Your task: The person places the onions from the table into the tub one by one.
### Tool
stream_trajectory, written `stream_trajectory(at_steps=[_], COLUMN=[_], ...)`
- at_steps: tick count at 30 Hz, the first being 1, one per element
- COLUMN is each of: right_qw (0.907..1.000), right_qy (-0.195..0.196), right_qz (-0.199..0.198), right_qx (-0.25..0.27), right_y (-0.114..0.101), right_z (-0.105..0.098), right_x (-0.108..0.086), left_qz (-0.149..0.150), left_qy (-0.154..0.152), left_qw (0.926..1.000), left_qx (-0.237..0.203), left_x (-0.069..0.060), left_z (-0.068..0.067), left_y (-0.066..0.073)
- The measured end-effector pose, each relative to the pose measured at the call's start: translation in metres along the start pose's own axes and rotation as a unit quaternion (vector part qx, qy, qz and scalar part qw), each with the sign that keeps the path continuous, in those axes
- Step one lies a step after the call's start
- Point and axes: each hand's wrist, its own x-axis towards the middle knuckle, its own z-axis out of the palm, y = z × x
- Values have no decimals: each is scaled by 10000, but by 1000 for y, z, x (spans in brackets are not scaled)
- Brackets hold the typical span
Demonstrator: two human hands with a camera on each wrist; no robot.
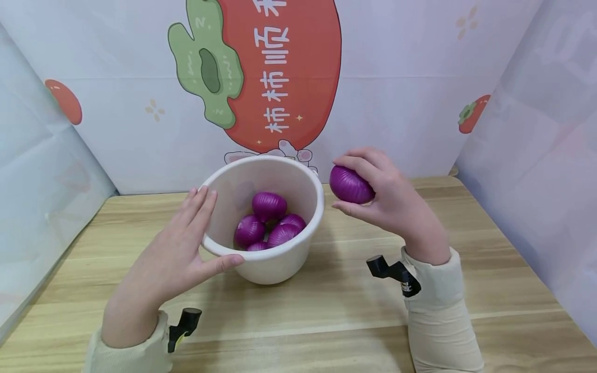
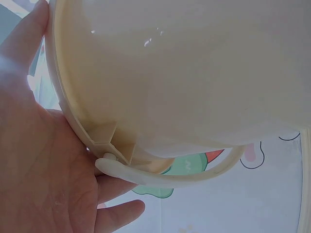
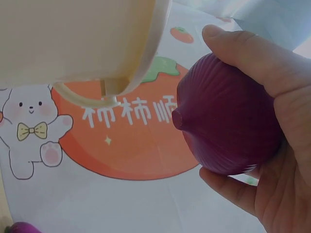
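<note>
A white bucket [image 1: 313,228] stands on the table with several purple onions [image 1: 269,206] at its bottom. My left hand [image 1: 179,243] rests against the bucket's left rim, its fingers fairly straight and the thumb along the front edge. In the left wrist view the palm [image 2: 43,165] lies beside the rim, near the pivot of the bucket's handle [image 2: 170,180]. To the right of the bucket, my right hand [image 1: 389,194] holds another purple onion [image 1: 351,185] above the table, between thumb and fingers. The right wrist view shows that onion's [image 3: 228,116] stubby tip facing the bucket.
Behind the bucket stands a white backdrop [image 1: 396,103] printed with a large red persimmon; white sheets [image 1: 42,155] close off both sides. Part of a purple object [image 3: 22,227] shows at the lower left corner of the right wrist view. The table [image 1: 289,331] is wooden.
</note>
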Motion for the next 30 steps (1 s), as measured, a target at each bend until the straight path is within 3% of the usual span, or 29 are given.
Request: stream_trajectory(at_steps=[14,30], right_qw=[9987,9959], right_qy=[17,-75], right_qz=[-490,-778], right_qx=[122,448], right_y=[-14,-25], right_z=[8,18], right_x=[5,10], left_qz=[10,20], left_qy=[9,-1], left_qw=[10000,10000], left_qx=[20,-54], left_x=[0,-1], left_z=[0,-1], left_y=[0,0])
